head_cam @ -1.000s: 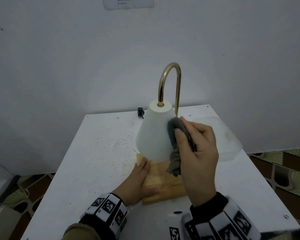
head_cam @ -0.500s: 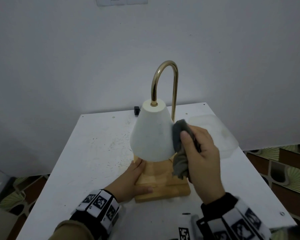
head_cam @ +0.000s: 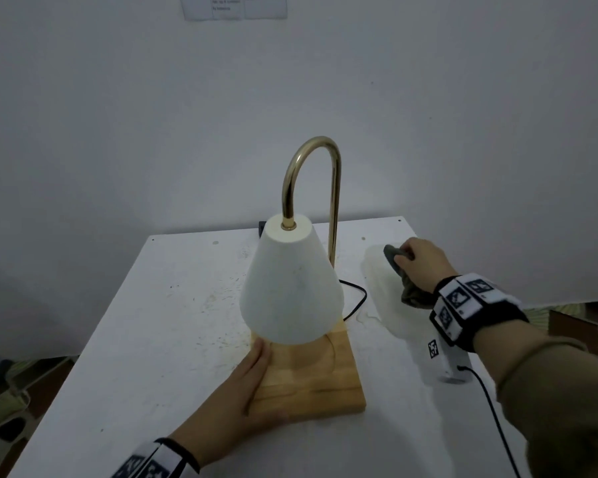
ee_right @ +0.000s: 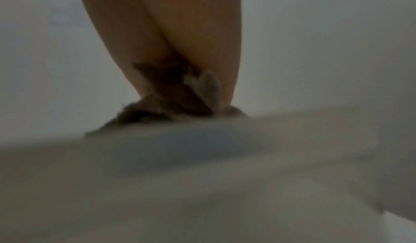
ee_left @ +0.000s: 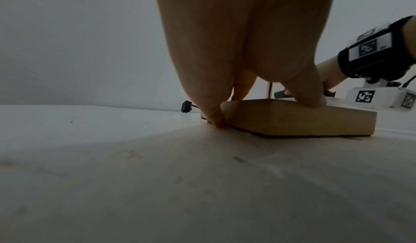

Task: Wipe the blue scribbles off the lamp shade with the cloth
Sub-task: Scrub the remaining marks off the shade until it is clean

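Observation:
The lamp has a white cone shade (head_cam: 290, 284), a brass hooked arm (head_cam: 311, 167) and a square wooden base (head_cam: 315, 377). No blue marks show on the side of the shade facing me. My left hand (head_cam: 242, 388) rests against the base's left edge with straight fingers, and its thumb presses on top of the base (ee_left: 292, 118). My right hand (head_cam: 423, 262) is well right of the lamp, low over the table. It grips the bunched grey cloth (head_cam: 392, 262). The right wrist view is blurred but shows the cloth (ee_right: 171, 101) hanging from the curled fingers.
The white table (head_cam: 152, 322) is scuffed. A translucent plastic tray (head_cam: 384, 312) lies at the right, under the cloth. The lamp's black cord (head_cam: 356, 298) runs behind the base to a small black plug (ee_left: 186, 106) at the back edge. A wall stands close behind.
My right hand has carried the cloth off the shade, right and down over the tray. The left hand stays at the base. The head view has shifted.

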